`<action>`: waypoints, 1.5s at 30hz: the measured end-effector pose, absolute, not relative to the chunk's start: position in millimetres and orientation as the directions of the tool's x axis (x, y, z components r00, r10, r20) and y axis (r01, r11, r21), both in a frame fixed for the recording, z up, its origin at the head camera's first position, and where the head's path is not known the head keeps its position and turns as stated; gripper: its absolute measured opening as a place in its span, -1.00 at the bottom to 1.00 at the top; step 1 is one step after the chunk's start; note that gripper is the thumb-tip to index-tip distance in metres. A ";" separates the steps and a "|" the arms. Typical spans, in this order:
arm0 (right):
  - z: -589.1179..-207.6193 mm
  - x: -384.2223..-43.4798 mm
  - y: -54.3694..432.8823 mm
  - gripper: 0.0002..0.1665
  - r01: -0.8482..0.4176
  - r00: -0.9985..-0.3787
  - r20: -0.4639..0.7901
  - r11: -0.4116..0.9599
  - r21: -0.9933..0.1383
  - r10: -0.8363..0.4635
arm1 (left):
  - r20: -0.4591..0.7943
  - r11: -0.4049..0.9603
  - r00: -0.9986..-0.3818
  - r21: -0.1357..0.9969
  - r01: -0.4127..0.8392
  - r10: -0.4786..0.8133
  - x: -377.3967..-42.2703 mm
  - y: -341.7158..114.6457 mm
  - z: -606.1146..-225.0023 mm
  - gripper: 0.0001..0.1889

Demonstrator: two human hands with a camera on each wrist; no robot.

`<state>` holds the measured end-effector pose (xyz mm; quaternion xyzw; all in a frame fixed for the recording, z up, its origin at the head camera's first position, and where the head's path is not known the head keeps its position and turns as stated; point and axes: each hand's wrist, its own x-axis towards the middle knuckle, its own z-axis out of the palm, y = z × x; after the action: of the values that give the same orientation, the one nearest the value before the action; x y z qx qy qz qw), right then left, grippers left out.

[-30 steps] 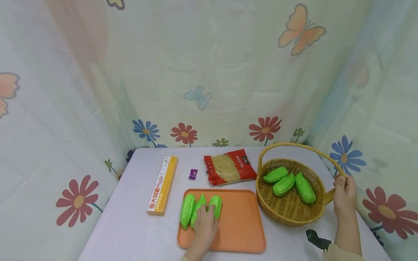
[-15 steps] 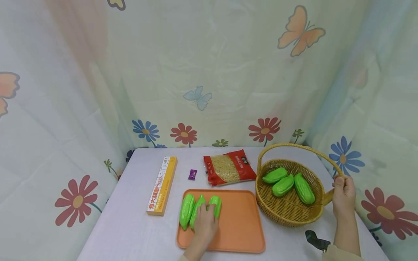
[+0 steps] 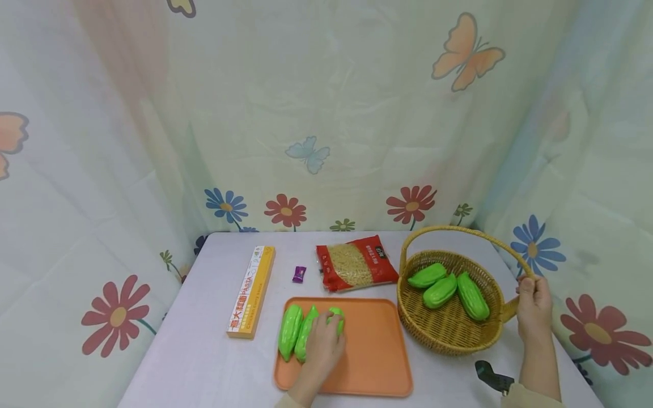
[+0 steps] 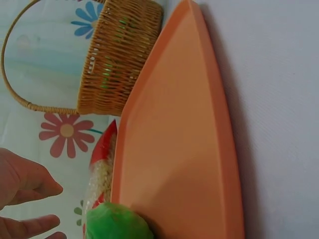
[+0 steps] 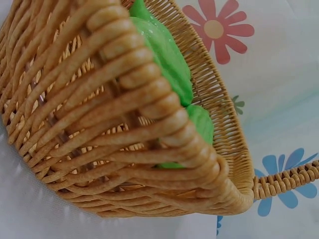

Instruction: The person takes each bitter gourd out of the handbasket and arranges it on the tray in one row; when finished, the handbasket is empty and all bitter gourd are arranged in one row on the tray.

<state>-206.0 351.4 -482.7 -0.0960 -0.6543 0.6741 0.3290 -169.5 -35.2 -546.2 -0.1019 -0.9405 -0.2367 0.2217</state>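
Three shiny green bitter melons, the left one (image 3: 291,333), the middle one (image 3: 306,334) and the right one (image 3: 338,318), lie side by side on the left part of an orange tray (image 3: 372,351). My left hand (image 3: 322,343) is over the right one and partly hides it. In the left wrist view, its parted fingers (image 4: 37,226) are above that melon, with a gap between. My right hand (image 3: 535,306) grips the handle (image 3: 459,228) of a wicker basket (image 3: 441,343), which has three more bitter melons (image 3: 473,297) inside. The right wrist view shows basket wall (image 5: 124,114), not the hand.
A yellow and white pasta box (image 3: 252,292) lies left of the tray. Behind the tray are a small purple-wrapped sweet (image 3: 299,274) and a red bag of pasta (image 3: 357,263). A flowered curtain (image 3: 347,113) hangs behind the table.
My left hand has risen slightly and its fingers have come away from the right bitter melon on the tray. The right hand keeps its hold on the basket handle.
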 end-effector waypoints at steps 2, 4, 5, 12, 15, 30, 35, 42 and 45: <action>-483.2 -206.6 350.9 -0.83 -0.315 -0.760 0.304 0.083 -0.945 0.574 | 0.491 0.867 -0.866 0.386 0.315 0.096 -172.2 -33.8 -546.1 -0.67; -483.5 -207.3 350.9 -0.83 -0.304 -0.755 0.305 0.103 -0.947 0.581 | 0.497 0.869 -0.861 0.374 0.323 0.106 -175.3 -31.7 -546.0 -0.66; -483.5 -207.3 351.0 -0.83 -0.297 -0.753 0.303 0.109 -0.949 0.584 | 0.491 0.870 -0.864 0.372 0.323 0.110 -176.8 -30.5 -545.9 -0.65; -482.1 -206.9 352.1 -0.82 -0.290 -0.755 0.297 0.109 -0.951 0.585 | 0.435 0.856 -0.888 0.392 0.337 0.151 -190.6 -19.0 -543.6 -0.62; -481.8 -206.8 353.1 -0.82 -0.297 -0.761 0.301 0.103 -0.949 0.574 | 0.481 0.829 -0.858 0.395 0.395 0.180 -198.1 -14.4 -540.0 -0.63; -481.8 -206.7 354.5 -0.82 -0.307 -0.765 0.336 0.147 -0.940 0.550 | 0.281 0.770 -0.921 0.512 0.381 0.269 -223.9 10.5 -514.2 -0.64; -482.8 -206.1 354.7 -0.83 -0.292 -0.773 0.314 0.129 -0.948 0.552 | 0.256 0.774 -0.924 0.507 0.379 0.285 -227.0 20.1 -512.8 -0.59; -484.5 -205.0 355.0 -0.84 -0.313 -0.782 0.326 0.117 -0.942 0.531 | 0.252 0.752 -0.909 0.512 0.416 0.332 -231.5 34.5 -513.7 -0.60; -484.8 -204.5 354.7 -0.84 -0.324 -0.790 0.333 0.109 -0.940 0.515 | 0.239 0.744 -0.910 0.523 0.416 0.340 -234.8 40.3 -513.8 -0.63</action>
<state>-204.5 354.7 -484.8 -0.0705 -0.6743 0.6637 0.3161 -234.8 40.3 -513.8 -0.2027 -0.9317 -0.2945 0.0643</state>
